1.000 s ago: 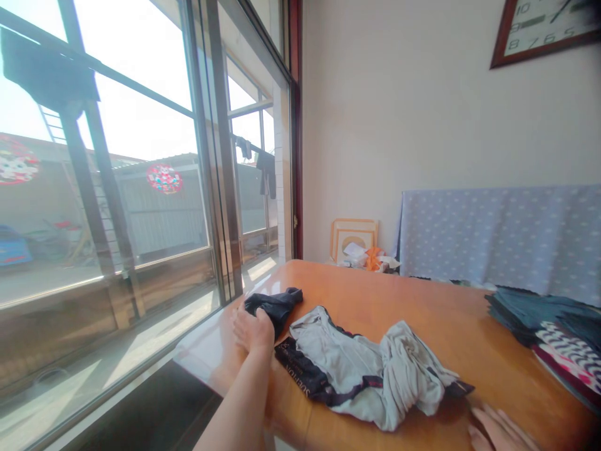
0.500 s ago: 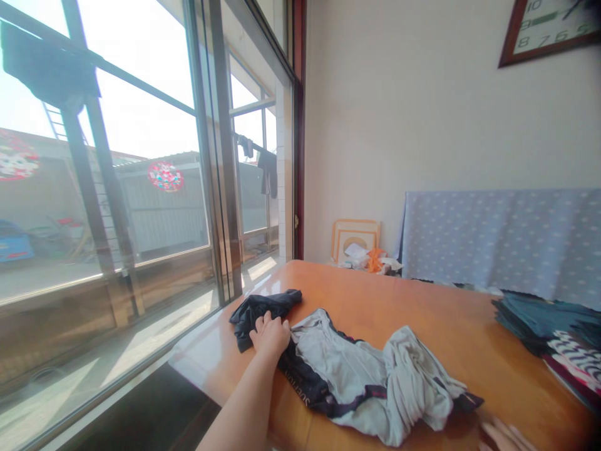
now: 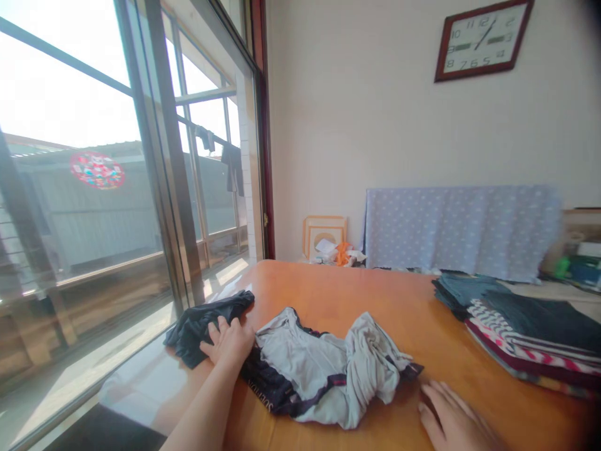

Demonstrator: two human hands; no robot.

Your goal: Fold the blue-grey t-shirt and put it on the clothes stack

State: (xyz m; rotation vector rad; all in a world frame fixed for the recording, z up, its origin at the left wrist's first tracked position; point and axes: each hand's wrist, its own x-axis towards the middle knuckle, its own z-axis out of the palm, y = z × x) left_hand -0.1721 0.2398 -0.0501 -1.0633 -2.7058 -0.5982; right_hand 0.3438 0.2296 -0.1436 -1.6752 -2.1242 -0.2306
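My left hand (image 3: 229, 341) rests at the near side of a crumpled black garment (image 3: 209, 322) by the window side of the table. Its fingers are spread, with the tips touching the dark cloth. Right beside this hand lies a grey garment (image 3: 305, 351), bunched at its right end, with a dark waistband (image 3: 263, 385) that carries pale lettering. My right hand (image 3: 453, 410) is open at the lower right, low over the tabletop or on it, a little apart from the grey garment's dark corner. Nothing shows in its grasp.
A stack of folded clothes (image 3: 530, 332) sits on the right of the glossy wooden table (image 3: 375, 282). Behind hangs a dotted blue cloth (image 3: 451, 232), with frames (image 3: 323, 225) and an orange bag (image 3: 342, 254) left of it. A large window (image 3: 94, 225) borders the left.
The view has turned right, bringing the whole clock and more of the clothes stack into sight. More of my right hand shows. My left hand's fingers are spread wider on the black garment.
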